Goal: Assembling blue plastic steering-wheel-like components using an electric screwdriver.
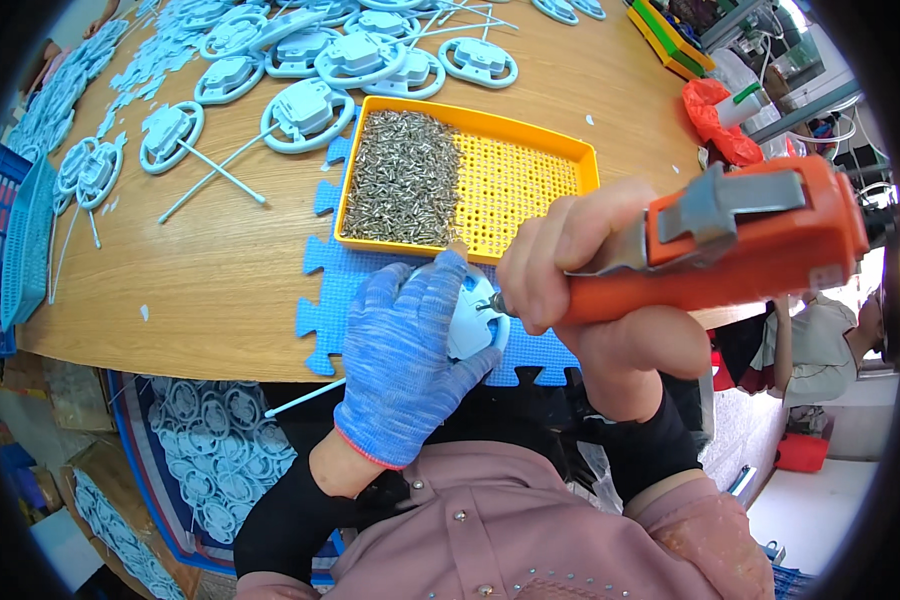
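My left hand (398,345), in a blue knitted glove, presses a light blue plastic wheel-shaped part (473,328) onto a blue foam mat (328,300). The glove hides much of this part, and a thin rod (306,397) sticks out below it to the left. Wrapped in my bare right hand (560,255) is an orange electric screwdriver (740,265) with a metal clip, lying nearly level. Its bit meets the part beside my left fingers; whether a screw sits at the tip cannot be made out. Just beyond both hands, a yellow tray (530,137) holds a heap of small screws (402,180).
Many similar wheel parts (305,112) and rods lie across the wooden table (210,310). Blue baskets (30,240) stand at the left edge. Below the table, a bin holds more parts (215,450). A red bag (720,120) lies far right; another person (815,345) is beyond.
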`<state>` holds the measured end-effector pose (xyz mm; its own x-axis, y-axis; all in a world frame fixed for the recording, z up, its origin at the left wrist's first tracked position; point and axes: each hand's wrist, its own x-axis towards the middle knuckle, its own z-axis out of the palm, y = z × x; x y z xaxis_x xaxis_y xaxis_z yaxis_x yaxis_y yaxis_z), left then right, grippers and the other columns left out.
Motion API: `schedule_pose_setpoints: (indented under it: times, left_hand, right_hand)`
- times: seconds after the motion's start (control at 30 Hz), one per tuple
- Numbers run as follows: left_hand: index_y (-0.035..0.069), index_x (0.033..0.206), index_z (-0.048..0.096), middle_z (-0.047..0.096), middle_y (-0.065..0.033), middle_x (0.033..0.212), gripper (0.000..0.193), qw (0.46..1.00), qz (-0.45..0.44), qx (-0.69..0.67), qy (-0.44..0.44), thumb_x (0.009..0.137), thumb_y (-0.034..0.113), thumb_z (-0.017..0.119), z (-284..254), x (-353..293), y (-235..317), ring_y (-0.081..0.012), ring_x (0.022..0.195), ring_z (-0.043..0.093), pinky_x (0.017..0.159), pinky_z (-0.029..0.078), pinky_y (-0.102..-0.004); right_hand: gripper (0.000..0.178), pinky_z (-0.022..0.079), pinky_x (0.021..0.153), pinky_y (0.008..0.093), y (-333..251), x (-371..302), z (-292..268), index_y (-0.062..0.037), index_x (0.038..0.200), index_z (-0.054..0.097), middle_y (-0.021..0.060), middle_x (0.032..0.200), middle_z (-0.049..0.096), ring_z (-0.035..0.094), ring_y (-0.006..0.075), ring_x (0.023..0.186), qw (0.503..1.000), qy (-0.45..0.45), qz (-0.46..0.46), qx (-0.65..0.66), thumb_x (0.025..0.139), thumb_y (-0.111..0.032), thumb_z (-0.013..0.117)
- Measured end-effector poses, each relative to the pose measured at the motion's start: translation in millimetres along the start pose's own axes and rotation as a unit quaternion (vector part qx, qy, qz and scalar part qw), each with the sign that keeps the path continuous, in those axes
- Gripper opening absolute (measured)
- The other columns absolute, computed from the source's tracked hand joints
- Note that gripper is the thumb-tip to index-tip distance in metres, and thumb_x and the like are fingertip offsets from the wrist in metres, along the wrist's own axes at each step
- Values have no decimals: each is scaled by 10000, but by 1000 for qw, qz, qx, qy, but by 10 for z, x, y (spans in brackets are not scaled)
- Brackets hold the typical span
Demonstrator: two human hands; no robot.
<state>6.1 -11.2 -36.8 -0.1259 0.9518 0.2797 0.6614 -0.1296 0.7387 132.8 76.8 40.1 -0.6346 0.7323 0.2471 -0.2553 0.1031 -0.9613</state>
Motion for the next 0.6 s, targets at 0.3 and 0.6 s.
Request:
schedule_pose_setpoints:
  times: [0.3, 0.6]
  left_hand:
    - [25, 1245, 506, 582, -172, 1005, 751, 995, -8, 102, 15, 615, 294, 814, -467, -290, 64, -347, 934, 579, 794, 472, -425]
    - [13, 1383, 370, 468, -192, 1336, 802, 949, -10, 315, -13, 705, 198, 757, -1329, -218, -468, -357, 1236, 443, 1037, 347, -435]
  right_hand:
    - [794, 436, 413, 284, -111, 165, -241, -58, 895, 504, 12, 545, 502, 511, 154, 441, 986, 28, -152, 59, 609, -796, 569]
    - [779, 403, 515, 272, -24, 221, -989, -81, 966, 505, -4, 621, 486, 475, 122, 514, 975, 167, -146, -11, 673, -803, 508]
